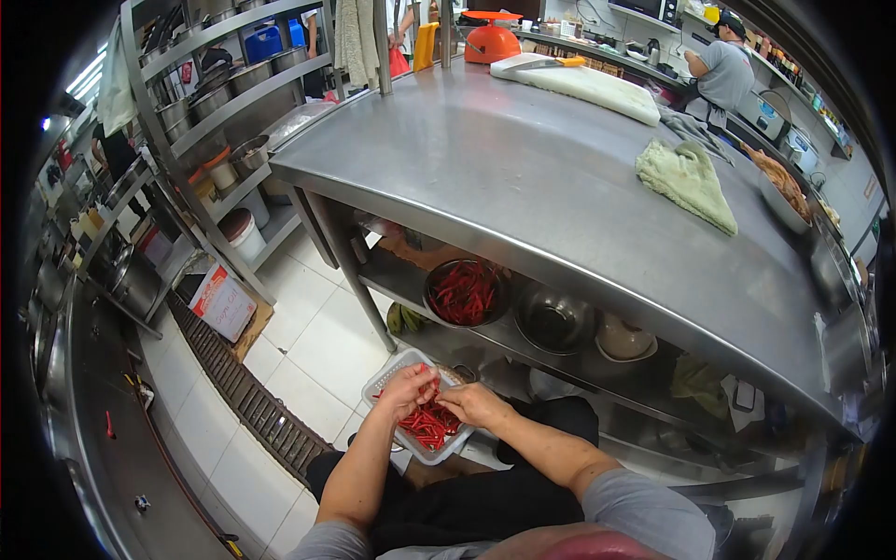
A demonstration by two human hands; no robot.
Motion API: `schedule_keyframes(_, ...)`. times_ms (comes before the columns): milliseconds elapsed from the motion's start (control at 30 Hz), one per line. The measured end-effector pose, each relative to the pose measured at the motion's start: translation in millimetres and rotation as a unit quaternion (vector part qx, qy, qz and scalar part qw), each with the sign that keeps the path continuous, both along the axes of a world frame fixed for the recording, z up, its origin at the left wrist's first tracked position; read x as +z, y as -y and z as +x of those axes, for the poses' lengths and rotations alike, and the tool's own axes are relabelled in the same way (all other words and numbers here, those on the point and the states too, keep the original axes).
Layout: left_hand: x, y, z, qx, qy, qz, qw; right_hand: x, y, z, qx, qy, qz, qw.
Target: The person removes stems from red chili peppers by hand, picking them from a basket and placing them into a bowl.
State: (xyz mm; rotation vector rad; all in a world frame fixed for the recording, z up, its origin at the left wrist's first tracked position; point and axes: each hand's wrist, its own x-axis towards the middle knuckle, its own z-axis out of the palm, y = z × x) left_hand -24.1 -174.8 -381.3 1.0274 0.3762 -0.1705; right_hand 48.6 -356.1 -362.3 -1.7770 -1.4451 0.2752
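Note:
Below me, a white plastic basket [375, 381] holds many slim red chilies [431, 427]. Over its left side, my left hand [408, 389] is closed, with red chili showing at its fingertips. My right hand [474, 404] comes in from the other side, thumb and fingers pinched together close to the left fingertips. Whatever the right fingers grip is too small and hidden to make out. On the shelf under the table, a metal bowl [431, 308] contains more red chilies [467, 291].
A steel table [448, 140] stands in front, bearing a green cloth [686, 182], a white cutting board [579, 86] with a knife, and an orange scale [492, 42]. Another metal bowl [555, 317] sits on its undershelf. A floor drain grate [247, 401] runs left. A person [726, 70] stands far right.

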Motion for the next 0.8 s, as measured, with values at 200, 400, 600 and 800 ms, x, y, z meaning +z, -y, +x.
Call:
schedule_keyframes(200,13.7,-4.9,3.8,0.113,0.005,-0.04,0.993,31.6,25.6,1.2,-0.106,-0.039,0.023,0.993)
schedule_keyframes(400,7.3,-2.3,4.5,0.054,0.027,0.037,0.998,126.4,90.3,25.9,-0.369,-0.113,0.165,0.908)
schedule_keyframes(600,11.2,-4.8,0.2,0.085,0.011,0.059,0.995,127.3,109.5,109.1,-0.438,0.229,0.05,0.868)
schedule_keyframes(800,9.7,-10.0,-4.5,0.109,0.015,0.038,0.993,127.8,112.0,78.7,-0.463,0.144,0.095,0.87)
